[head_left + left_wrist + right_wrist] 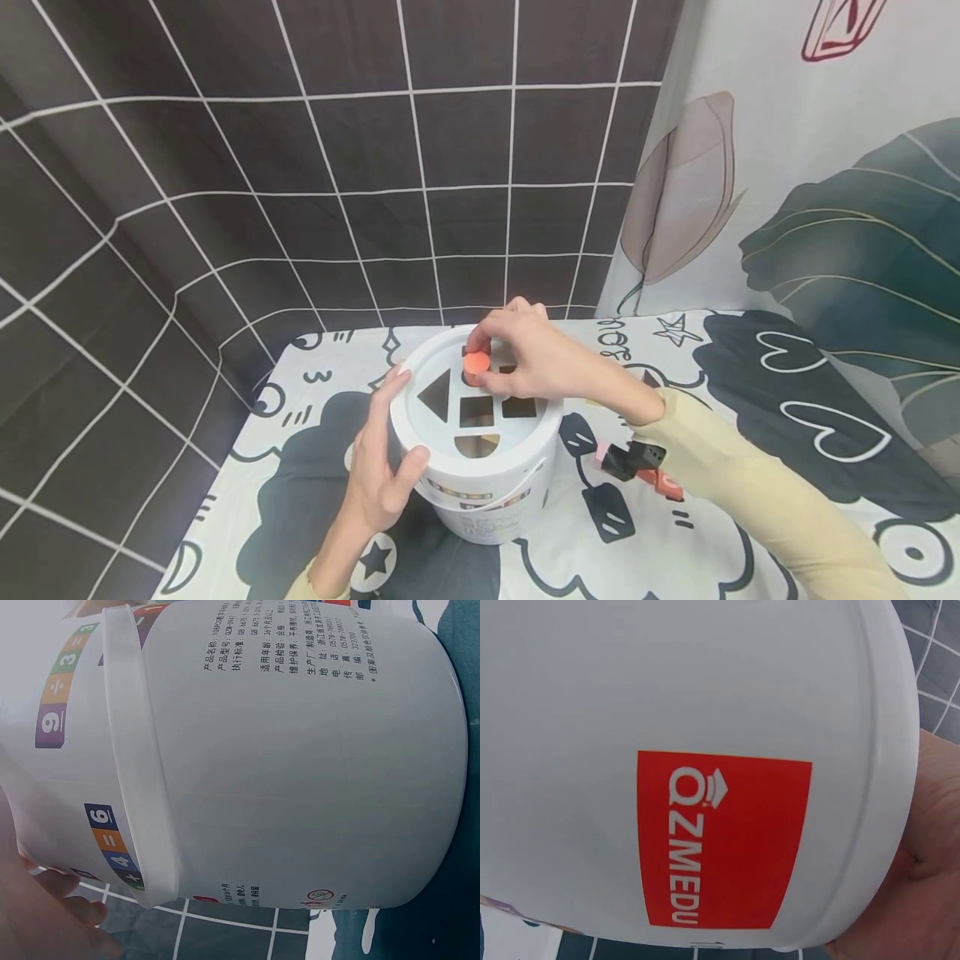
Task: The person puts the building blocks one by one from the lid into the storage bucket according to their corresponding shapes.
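Note:
A white bucket (pixel 480 517) stands upright on the cloth, its lid (pixel 435 440) cut with a triangle, squares, a half circle and other holes. My right hand (pixel 536 350) reaches over the lid and pinches an orange-red round block (pixel 476 364) between thumb and fingers. That block is upright at a hole near the lid's far side, its lower end partly hidden. My left hand (pixel 381 462) rests against the bucket's left side, fingers extended along the rim and thumb at the near edge. In the right wrist view a red label (pixel 727 840) shows on the bucket's wall.
Right of the bucket, beside my right sleeve, lie black blocks (pixel 633 458) and red pieces (pixel 662 483). The bucket's white handle (pixel 142 750) hangs along its near side. Behind the patterned cloth (pixel 592 550) rises a dark gridded curtain (pixel 465 225).

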Demonstrator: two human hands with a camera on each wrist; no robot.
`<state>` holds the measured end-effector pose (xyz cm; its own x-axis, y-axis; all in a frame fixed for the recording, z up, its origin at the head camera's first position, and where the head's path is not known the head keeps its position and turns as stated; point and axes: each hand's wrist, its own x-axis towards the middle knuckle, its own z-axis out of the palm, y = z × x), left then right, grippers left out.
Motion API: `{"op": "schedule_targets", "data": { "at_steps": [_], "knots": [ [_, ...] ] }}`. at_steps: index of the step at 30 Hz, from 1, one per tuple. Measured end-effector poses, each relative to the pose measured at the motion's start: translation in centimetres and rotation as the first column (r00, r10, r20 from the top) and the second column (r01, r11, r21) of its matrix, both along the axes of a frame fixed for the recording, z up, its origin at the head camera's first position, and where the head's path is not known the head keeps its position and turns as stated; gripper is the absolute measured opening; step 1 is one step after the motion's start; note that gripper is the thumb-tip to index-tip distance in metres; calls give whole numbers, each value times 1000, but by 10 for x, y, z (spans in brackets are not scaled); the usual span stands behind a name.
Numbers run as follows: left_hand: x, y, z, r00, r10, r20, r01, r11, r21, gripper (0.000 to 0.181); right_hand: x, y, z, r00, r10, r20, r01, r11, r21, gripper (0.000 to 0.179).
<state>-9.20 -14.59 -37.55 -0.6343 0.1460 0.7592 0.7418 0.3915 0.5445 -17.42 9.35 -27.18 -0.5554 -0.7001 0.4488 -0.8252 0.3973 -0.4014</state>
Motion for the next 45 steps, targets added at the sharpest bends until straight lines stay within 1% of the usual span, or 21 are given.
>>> {"op": "schedule_targets", "data": {
  "at_steps": [3,5,8,10,12,15,17,20,23,27,30,36,40,44,45],
  "knots": [
    [-1,1,0,1000,-4,-8,4,1000,5,71,0,7,0,1000,0,6,1,1000,-28,22],
    [-1,1,1,1000,-11,-10,11,1000,8,70,-3,16,0,1000,-4,-14,3,998,-60,23],
    [-2,1,1,1000,-18,-6,18,1000,9,70,-8,37,0,999,-28,-46,23,995,-101,24],
    [-2,1,1,1000,-19,-1,19,1000,8,70,-11,55,-1,997,-55,-47,49,993,-110,25],
    [-2,1,1,1000,-17,-1,17,1000,6,71,-14,74,-3,996,-80,-25,77,992,-101,27],
    [-3,0,2,1000,-18,0,18,1000,6,70,-16,105,-9,989,-138,47,141,988,-55,31],
    [-3,0,3,1000,-18,-1,18,1000,5,70,-17,124,-16,979,-182,95,184,983,-18,33],
    [-3,0,3,1000,-19,1,19,1000,5,71,-20,150,-29,954,-248,167,246,969,29,35],
    [-3,0,3,1000,-16,1,15,1000,6,70,-22,170,-44,931,-298,211,291,955,63,35],
    [-2,0,2,1000,-10,0,10,1000,7,70,-19,187,-62,904,-347,249,335,938,91,36],
    [-2,0,2,1000,-9,-2,9,1000,7,70,-18,198,-76,892,-365,266,353,931,95,38],
    [-1,0,0,1000,-7,-6,7,1000,11,69,-20,223,-103,875,-393,282,376,919,116,44],
    [1,0,0,1000,-4,-1,4,1000,10,69,-21,237,-115,852,-396,344,367,918,147,52],
    [1,0,-1,1000,-3,6,3,1000,8,69,-22,245,-126,824,-387,414,353,922,160,57],
    [1,0,-1,1000,-3,4,3,1000,7,69,-23,246,-128,820,-383,425,348,924,160,57]
  ]
}}
